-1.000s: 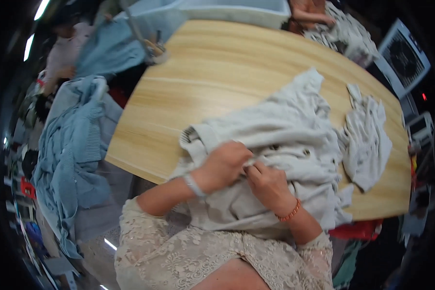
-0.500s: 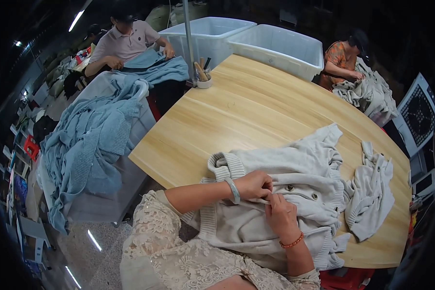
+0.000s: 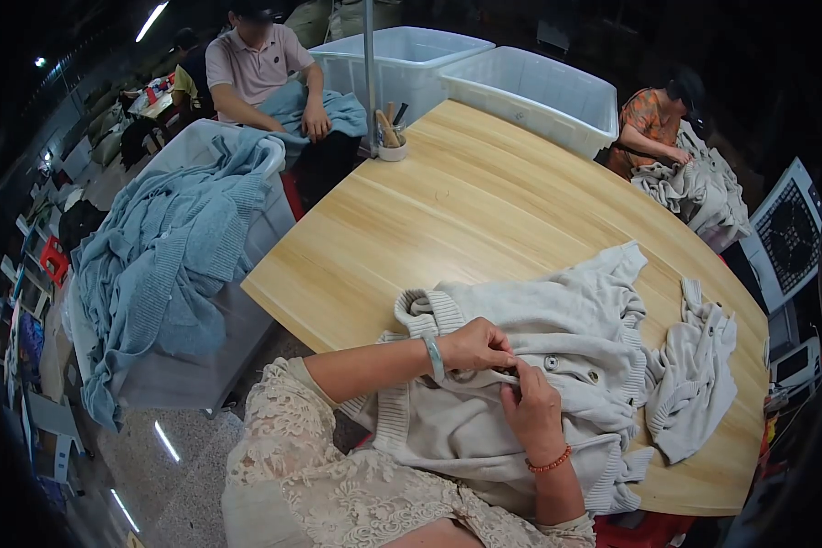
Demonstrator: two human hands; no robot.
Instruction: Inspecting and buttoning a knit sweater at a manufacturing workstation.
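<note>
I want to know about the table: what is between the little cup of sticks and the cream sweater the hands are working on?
In the head view, only bare wooden table lies between the cup and the cream sweater.

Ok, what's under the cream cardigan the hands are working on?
The cream cardigan lies on the wooden table, its near edge hanging over the table rim. Both the left hand and right hand rest on top; anything beneath the fabric is hidden.

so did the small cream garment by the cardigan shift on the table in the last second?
Cannot tell. The camera swung, but the small cream garment lies right of the cardigan, near the table's right edge, as before. Both hands work the button strip.
</note>
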